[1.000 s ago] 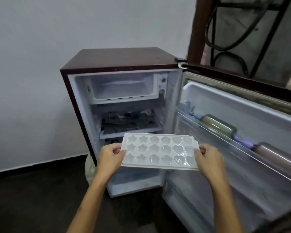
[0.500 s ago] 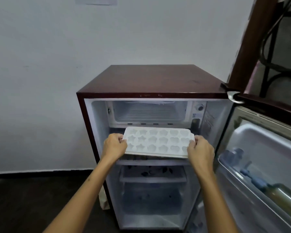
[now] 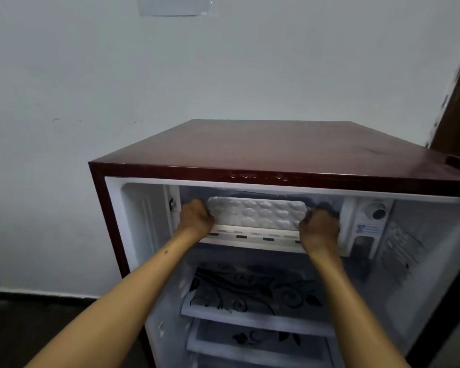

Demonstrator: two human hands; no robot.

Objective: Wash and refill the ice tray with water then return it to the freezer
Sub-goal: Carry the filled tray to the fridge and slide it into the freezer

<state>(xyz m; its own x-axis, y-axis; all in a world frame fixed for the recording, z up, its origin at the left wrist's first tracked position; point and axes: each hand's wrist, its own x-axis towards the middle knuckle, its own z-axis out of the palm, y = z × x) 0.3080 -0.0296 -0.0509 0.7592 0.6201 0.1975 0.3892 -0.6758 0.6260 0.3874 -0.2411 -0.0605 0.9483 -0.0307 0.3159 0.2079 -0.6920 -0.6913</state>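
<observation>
The white ice tray [image 3: 258, 213], with star and heart moulds, lies flat inside the freezer compartment [image 3: 250, 191] at the top of the small maroon fridge [image 3: 263, 144]. My left hand [image 3: 195, 216] grips the tray's left end with curled fingers. At the tray's right end my right hand [image 3: 319, 228] holds it the same way. Both hands reach into the compartment's mouth, above its white front ledge [image 3: 252, 236]. The tray's far edge is hidden in the dim compartment.
A thermostat dial [image 3: 377, 211] sits to the right of the freezer compartment. Below are shelves [image 3: 250, 293] with a black floral pattern. The fridge stands against a pale wall [image 3: 170, 75]. The dark floor [image 3: 24, 328] lies at the left.
Both hands have carried the tray up from in front of the fridge and into the freezer compartment. I have moved closer, and the open door has left the view.
</observation>
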